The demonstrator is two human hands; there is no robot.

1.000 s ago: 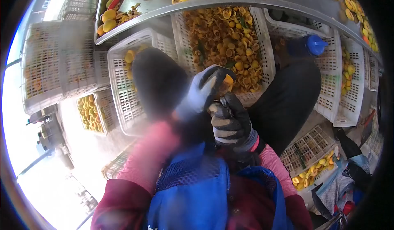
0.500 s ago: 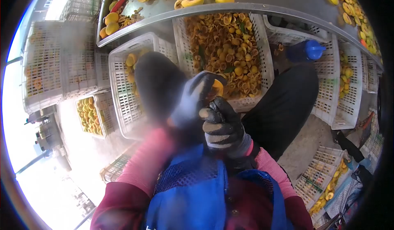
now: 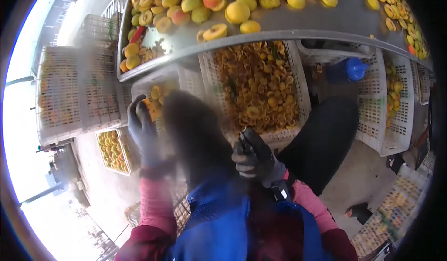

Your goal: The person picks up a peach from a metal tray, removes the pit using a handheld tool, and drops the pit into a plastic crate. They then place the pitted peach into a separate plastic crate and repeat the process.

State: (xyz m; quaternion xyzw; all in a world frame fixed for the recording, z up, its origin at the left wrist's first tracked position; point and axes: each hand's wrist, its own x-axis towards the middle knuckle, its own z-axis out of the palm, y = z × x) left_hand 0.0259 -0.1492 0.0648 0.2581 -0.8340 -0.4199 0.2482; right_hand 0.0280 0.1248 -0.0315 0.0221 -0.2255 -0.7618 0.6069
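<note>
My left hand (image 3: 141,121), in a grey and dark glove, is out at the left over a white crate (image 3: 190,81) holding yellow fruit. Its fingers curl round an orange-yellow peach half (image 3: 151,110), partly hidden by the glove. My right hand (image 3: 257,159), in a black-coated glove, is closed in front of my body between my knees. A small dark tool (image 3: 244,137) pokes up out of that fist; its kind is hard to make out. Just beyond it stands a white crate (image 3: 303,86) full of brown-yellow fruit scraps (image 3: 260,88).
A metal table (image 3: 344,25) with whole and halved peaches (image 3: 237,12) runs across the front. A blue jug (image 3: 347,70) stands to the right by another crate (image 3: 372,107). Stacked crates (image 3: 60,98) rise at the left, with a fruit-filled crate (image 3: 113,151) on the floor.
My left hand has moved away from my right hand, out left to the crate, with the peach half. My right hand stays near the middle. The view has tilted up, showing more table.
</note>
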